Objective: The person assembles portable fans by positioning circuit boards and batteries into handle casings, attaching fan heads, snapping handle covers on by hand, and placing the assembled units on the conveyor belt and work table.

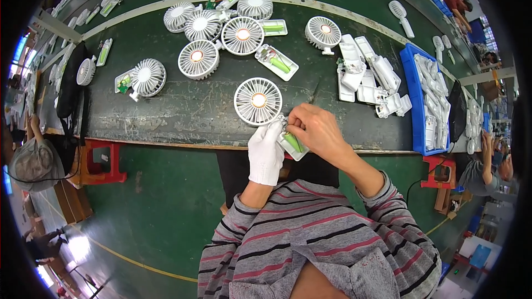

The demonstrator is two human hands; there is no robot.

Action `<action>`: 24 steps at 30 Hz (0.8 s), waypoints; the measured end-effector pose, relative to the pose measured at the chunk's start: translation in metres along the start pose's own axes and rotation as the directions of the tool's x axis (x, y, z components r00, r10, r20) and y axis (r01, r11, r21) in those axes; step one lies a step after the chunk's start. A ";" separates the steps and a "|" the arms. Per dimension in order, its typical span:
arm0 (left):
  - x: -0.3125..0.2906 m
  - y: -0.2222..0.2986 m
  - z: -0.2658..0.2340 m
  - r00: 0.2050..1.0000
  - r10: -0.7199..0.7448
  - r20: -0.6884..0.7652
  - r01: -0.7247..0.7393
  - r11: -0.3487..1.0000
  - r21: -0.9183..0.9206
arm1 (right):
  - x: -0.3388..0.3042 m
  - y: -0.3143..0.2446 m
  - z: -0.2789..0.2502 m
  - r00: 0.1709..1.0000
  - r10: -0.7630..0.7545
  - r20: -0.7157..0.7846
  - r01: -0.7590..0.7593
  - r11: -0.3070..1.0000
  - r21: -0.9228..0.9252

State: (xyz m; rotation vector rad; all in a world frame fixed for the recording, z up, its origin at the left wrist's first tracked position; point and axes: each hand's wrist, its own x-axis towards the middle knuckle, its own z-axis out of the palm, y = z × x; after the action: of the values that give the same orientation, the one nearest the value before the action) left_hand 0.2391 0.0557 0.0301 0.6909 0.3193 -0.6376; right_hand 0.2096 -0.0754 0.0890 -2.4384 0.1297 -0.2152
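Observation:
My left hand (pixel 265 158), in a white glove, is closed round the neck of a white handheld fan (pixel 258 91) at the table's front edge. Its round grille points up, and the handle is open, showing a green battery (pixel 293 143) inside. Bare fingers of my right hand (pixel 318 128) are pinched together at the top of that open handle, close to the neck. What they grip is too small or hidden to make out.
Several fans (pixel 203 25) with open handles and green batteries cluster at the middle back. One fan (pixel 148 78) lies left, another (pixel 323 32) right. White handle shells (pixel 366 75) are piled beside a blue bin (pixel 410 99) of white parts. Red stools (pixel 102 163) stand below the table.

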 end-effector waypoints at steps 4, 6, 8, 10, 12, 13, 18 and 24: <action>-0.002 0.002 0.002 0.998 -0.005 0.056 0.002 0.998 0.061 | 0.014 0.008 -0.016 0.958 0.008 0.285 -0.055 0.986 0.156; -0.002 0.005 -0.001 0.995 0.004 0.105 -0.011 0.998 0.064 | 0.021 0.020 -0.034 0.910 0.050 0.411 -0.189 0.933 0.306; -0.009 0.013 0.010 0.991 -0.078 0.111 0.072 0.996 0.056 | 0.025 0.036 -0.048 0.961 0.186 0.204 -0.243 0.920 0.308; -0.006 0.010 0.005 0.991 -0.061 0.118 0.055 0.997 0.054 | 0.035 0.052 -0.062 0.982 0.153 -0.109 -0.155 0.988 -0.011; -0.006 0.011 0.008 0.992 -0.041 0.122 0.037 0.999 0.037 | 0.043 0.076 -0.073 0.953 -0.097 -0.286 -0.032 0.910 -0.413; -0.007 0.012 0.009 0.994 -0.046 0.103 0.043 0.999 0.026 | 0.050 0.081 -0.075 0.936 -0.154 -0.317 -0.046 0.838 -0.543; -0.005 0.011 0.009 0.992 -0.076 0.103 0.074 0.997 0.024 | 0.053 0.129 -0.088 0.963 -0.036 -0.268 -0.079 0.909 -0.408; -0.008 0.014 0.012 0.995 -0.075 0.063 0.074 0.997 0.020 | 0.045 0.067 -0.112 0.935 0.122 -0.332 -0.148 0.988 -0.052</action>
State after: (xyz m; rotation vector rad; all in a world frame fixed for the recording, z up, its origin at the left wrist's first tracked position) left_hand 0.2428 0.0593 0.0489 0.6762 0.2818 -0.7325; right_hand 0.2302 -0.2040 0.1365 -2.4383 0.4596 -0.5641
